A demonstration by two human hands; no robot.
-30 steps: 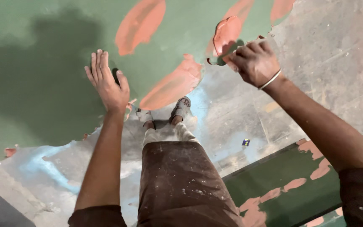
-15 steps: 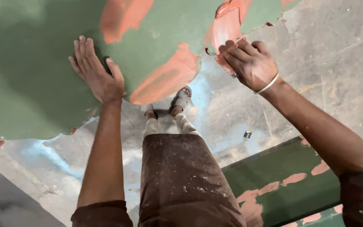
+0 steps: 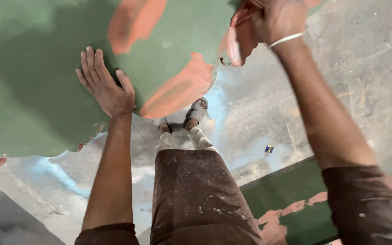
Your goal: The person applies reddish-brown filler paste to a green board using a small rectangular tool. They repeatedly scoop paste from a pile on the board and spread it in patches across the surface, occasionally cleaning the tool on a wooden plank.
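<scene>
On green sheet (image 3: 37, 90): left hand (image 3: 107, 88) flat.

two hands (image 3: 107, 86), two sandals (image 3: 196, 110)

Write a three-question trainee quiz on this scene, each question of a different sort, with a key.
1. True or false: the left hand lies flat with fingers spread on the green painted sheet with torn edges.
2. What does the right hand grip? A) the peeling orange-red flap at the sheet's edge B) the small blue object on the grey concrete floor C) a sandal
3. What is worn on the right wrist?

Key: 1 true; 2 A; 3 a thin pale band.
</scene>
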